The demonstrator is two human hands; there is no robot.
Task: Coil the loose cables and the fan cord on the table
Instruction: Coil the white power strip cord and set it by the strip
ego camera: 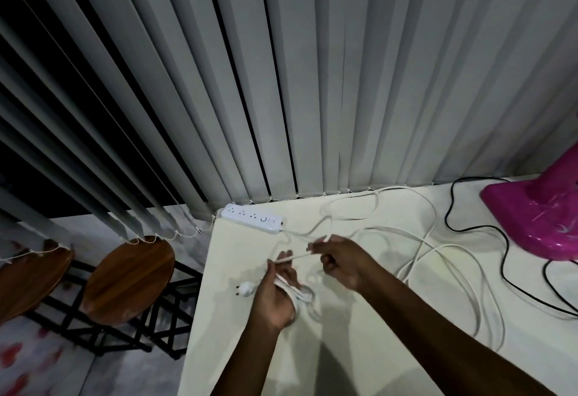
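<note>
A long white cable (419, 258) sprawls in loops over the cream table (359, 364) and runs from a white power strip (253, 218) at the back left corner. My left hand (276, 292) holds a few wound turns of this cable in its palm, with the white plug (245, 288) hanging just to its left. My right hand (339, 259) pinches the cable a short way along, and a taut stretch spans between the two hands. The black fan cord (488, 230) snakes loose across the right side of the table from the pink fan base (538, 211).
Grey vertical blinds (281, 83) hang behind the table. Two round wooden stools (128, 277) on black frames stand on the floor to the left, beside the table's left edge.
</note>
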